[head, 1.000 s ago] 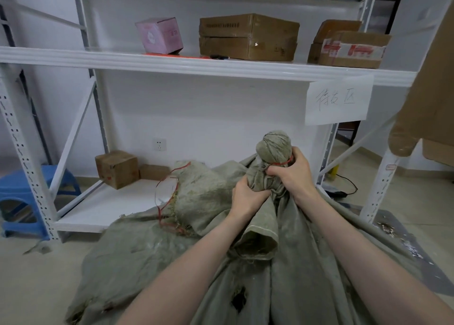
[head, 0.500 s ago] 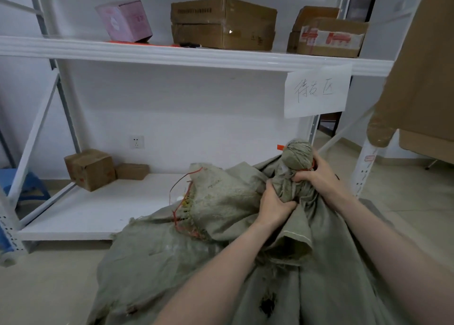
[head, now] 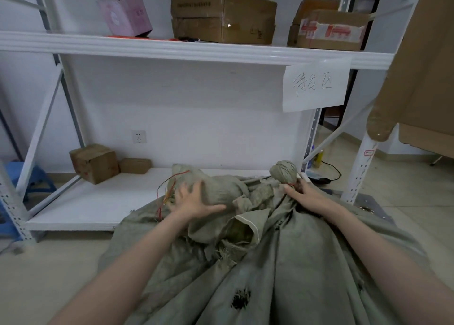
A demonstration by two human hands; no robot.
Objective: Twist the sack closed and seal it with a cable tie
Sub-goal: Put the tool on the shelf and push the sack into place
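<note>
I see my left hand (head: 194, 202) spread on the sack (head: 294, 263); my right hand (head: 305, 197) grips its twisted neck (head: 283, 173) at the red tie (head: 291, 184)

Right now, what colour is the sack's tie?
The tie on the sack is red; head view.

White wall (head: 196, 116) with one socket (head: 138, 136). White metal rack (head: 360, 175): upper shelf (head: 172, 50) holds pink box (head: 125, 15), cardboard boxes (head: 223, 17), paper sign (head: 317, 86) at its edge; lower shelf (head: 98, 202), two small boxes (head: 94, 162). Blue stool (head: 41, 179) left. Pale floor (head: 49, 263).
</note>
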